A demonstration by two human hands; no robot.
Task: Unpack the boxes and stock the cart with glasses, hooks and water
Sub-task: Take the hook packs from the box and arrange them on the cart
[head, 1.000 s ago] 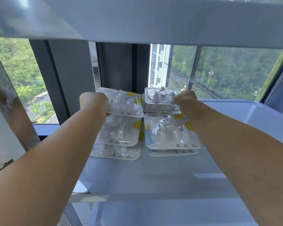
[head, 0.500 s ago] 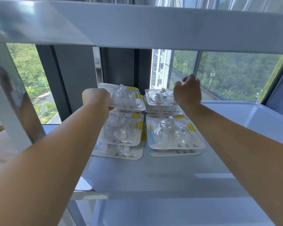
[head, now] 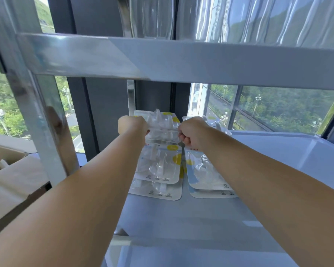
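Clear blister packs of hooks lie in two overlapping rows on the cart's middle shelf (head: 201, 218). My left hand (head: 132, 125) grips the left edge of the rear left hook pack (head: 161, 123), and my right hand (head: 191, 132) grips its right edge, fingers curled. Nearer me lie the front left hook packs (head: 158, 166) and the front right hook packs (head: 204, 176). Behind my right hand, a rear right pack (head: 216, 122) is partly hidden. Glasses (head: 152, 16) stand on the top shelf above.
The cart's metal post (head: 39, 112) rises at the left, and the top shelf's edge (head: 181, 58) crosses overhead. An open cardboard box (head: 12, 174) sits left of the cart. The shelf's raised rim (head: 316, 143) runs along the right. Windows lie behind.
My right hand left the rear right pack, rose with open fingers, then came left and took the right edge of the rear left pack. My view rose, showing the glasses above.
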